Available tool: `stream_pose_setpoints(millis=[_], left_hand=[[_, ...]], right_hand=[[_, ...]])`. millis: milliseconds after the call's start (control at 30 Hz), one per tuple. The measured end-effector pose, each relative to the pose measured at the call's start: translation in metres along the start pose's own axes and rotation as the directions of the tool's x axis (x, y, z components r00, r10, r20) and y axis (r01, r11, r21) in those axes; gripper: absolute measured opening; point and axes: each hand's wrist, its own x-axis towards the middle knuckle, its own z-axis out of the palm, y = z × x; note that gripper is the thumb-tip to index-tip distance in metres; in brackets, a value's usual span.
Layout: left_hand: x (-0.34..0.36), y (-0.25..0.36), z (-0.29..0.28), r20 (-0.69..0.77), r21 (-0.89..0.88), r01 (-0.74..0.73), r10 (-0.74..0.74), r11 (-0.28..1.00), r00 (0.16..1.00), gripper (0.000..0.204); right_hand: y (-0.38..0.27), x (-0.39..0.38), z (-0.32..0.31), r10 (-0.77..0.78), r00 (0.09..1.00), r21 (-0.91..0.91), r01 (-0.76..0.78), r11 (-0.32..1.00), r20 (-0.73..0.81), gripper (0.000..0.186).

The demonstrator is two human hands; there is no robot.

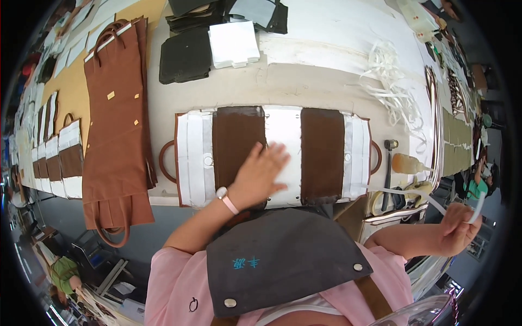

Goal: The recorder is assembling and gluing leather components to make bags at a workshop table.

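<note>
An opened-out bag panel [283,157] lies flat before me, with white backing, two dark brown fabric bands [322,157] and a looped brown handle [168,161] at its left end; another handle [376,157] is at its right end. My left hand [263,169] rests on the middle of the panel, fingers spread, across the left band's edge and the white strip between the bands. Out to the right, my right hand [459,231] is closed on a narrow white strip [405,191]. The strip stretches from the panel's right side to the hand, and one end sticks up past the fingers.
Right of the panel lie a hammer [388,157], an amber glue bottle [409,163] and scissors [399,201]. White strips [389,81] are tangled behind them. Stacked brown bag pieces [117,141] overhang the table edge at left. Dark pieces [185,58] and white pieces [234,44] sit at the back.
</note>
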Motion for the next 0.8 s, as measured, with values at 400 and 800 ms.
stream_pose_setpoints(millis=[400,800], left_hand=[[0.022,-0.041,-0.029,-0.159,-0.044,0.144,-0.149,0.989,0.976,0.066],[-0.014,-0.082,-0.048,-0.109,-0.026,0.278,-0.28,0.96,0.954,0.083]], right_hand=[[0.093,0.079,0.173,0.663,0.674,-0.218,-0.628,0.747,0.326,0.011],[0.237,0.018,0.276,0.677,0.471,-0.103,-0.774,0.625,0.567,0.005]])
